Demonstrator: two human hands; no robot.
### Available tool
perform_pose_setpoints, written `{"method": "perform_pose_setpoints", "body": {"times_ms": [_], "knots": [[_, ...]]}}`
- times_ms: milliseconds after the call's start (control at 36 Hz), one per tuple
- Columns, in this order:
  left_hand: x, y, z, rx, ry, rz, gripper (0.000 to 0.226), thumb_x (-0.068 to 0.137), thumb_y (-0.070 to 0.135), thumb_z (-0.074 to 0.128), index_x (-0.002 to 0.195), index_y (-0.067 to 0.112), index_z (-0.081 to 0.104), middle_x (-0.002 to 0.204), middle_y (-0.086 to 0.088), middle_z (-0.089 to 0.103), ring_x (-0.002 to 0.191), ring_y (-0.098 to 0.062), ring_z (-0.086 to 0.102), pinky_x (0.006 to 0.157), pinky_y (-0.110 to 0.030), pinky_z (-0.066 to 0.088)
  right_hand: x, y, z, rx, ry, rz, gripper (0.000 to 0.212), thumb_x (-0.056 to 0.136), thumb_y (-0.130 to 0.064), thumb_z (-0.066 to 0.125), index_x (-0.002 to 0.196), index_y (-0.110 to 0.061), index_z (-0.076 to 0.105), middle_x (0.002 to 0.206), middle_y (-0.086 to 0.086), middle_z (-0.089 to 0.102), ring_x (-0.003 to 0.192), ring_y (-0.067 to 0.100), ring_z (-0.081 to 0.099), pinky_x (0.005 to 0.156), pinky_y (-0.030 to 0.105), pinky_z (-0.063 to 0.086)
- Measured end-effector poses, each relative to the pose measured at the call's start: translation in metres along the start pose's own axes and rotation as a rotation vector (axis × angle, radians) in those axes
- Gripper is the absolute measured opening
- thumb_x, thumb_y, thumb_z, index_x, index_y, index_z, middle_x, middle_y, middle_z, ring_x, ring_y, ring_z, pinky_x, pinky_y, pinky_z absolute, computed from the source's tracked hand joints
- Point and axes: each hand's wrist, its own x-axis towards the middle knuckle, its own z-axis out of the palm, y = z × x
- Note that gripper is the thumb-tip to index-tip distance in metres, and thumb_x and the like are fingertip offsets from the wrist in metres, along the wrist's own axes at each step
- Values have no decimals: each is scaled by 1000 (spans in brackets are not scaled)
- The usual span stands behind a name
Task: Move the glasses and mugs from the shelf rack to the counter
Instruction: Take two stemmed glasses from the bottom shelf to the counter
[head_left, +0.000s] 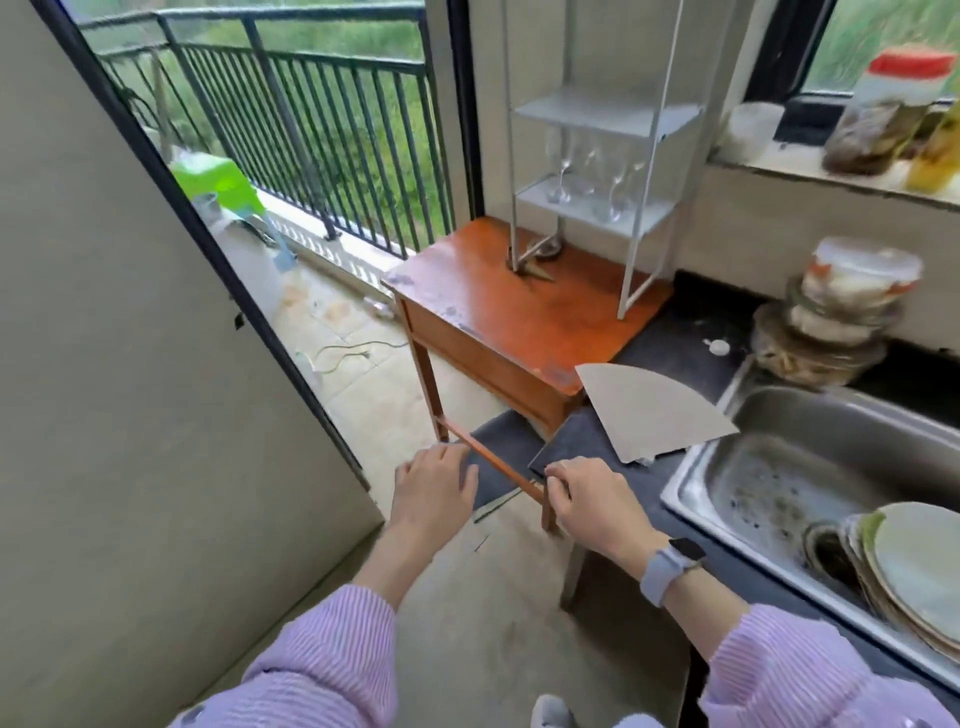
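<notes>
Head view, looking down over a wooden table (519, 306) set against the balcony railing (291, 119). On top of that table, toward its far side: a white shelf rack (597, 171), upright, legs planted on the orange surface. On the rack's lower tier, above the table: several stemmed glasses (587, 171), clear and blurred together (count hard to tell); upper tier looks bare from this angle. No mug made out on the rack.

Nearer than the table, at about its lower crossbar: left hand (434, 493), palm down, fingers loosely spread, holding nothing. Just right of it, near the table's front leg: right hand (592, 504), fingers curled slightly inward, thumb tucked toward the forefinger, nothing visibly held. On the right wrist, a watch (670, 569) with a pale band; both arms in lilac ribbed sleeves.

Right of the table, touching its near corner: dark counter (675, 338), with a grey fan-shaped board (649, 410) lying on it beside the table's edge. Further right of the table: steel sink (810, 457), stacked plates (904, 571) leaning at its near end. Behind the sink, right of the table: a pile of lidded containers (836, 306). Above, on the window ledge: jars (893, 114).
</notes>
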Motion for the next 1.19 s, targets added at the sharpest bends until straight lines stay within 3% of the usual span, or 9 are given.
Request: {"method": "perform_pose_setpoints", "body": {"times_ms": [306,528,667,722,833,944,1000,1111,1194], "knots": [[180,3,-18,-142,7,97,30,95,29,42,119,17,55,123,-4,58,115,-24,50,96,-41,38,155,16,-33,77,61,67,32,94,-24,38,112,-14,62,113,10,66,103,29,58,90,40,48],[353,7,-29,-286,-9,246,38,95,29,42,129,12,47,132,-9,52,120,-25,49,100,-40,40,284,26,-62,111,244,181,31,94,-24,40,116,-14,61,118,7,64,111,25,56,98,43,46],[442,17,-26,-367,-56,335,39,93,28,47,130,15,45,129,-9,51,119,-27,49,99,-44,43,348,35,-83,188,380,308,33,95,-20,41,124,-10,53,122,10,61,115,24,55,99,32,43],[472,24,-23,-441,-78,350,44,91,28,51,132,14,42,128,-10,51,119,-26,49,99,-37,42,370,40,-94,337,403,395,38,95,-22,42,130,-10,46,120,8,60,115,22,53,98,29,40],[520,48,-17,-637,-164,314,66,86,32,61,141,11,30,141,-8,42,128,-22,43,101,-26,35,409,54,-111,547,453,511,47,94,-29,45,137,-15,33,107,-6,50,93,10,51,80,24,38],[555,75,-8,-747,-186,291,80,83,30,65,144,9,18,148,-13,33,134,-27,35,110,-43,33,441,73,-118,541,650,532,47,90,-28,55,132,-16,38,105,-17,45,98,4,43,82,10,34],[568,85,-2,-746,-157,284,84,81,32,67,145,11,16,147,-14,33,133,-27,35,109,-43,34,454,80,-121,490,762,523,42,87,-24,59,125,-14,44,94,-20,44,97,4,44,76,1,31],[585,101,10,-792,-156,285,89,78,34,69,145,17,13,145,-11,39,132,-28,39,106,-46,38,473,92,-121,556,796,554,46,81,-23,63,120,-12,41,105,-7,44,99,9,44,86,22,38],[593,109,14,-887,-156,282,86,78,34,70,143,16,16,139,-7,47,124,-23,47,102,-44,42,484,95,-122,740,806,628,48,80,-29,64,116,-16,35,100,-7,46,90,7,48,78,22,38]]}}
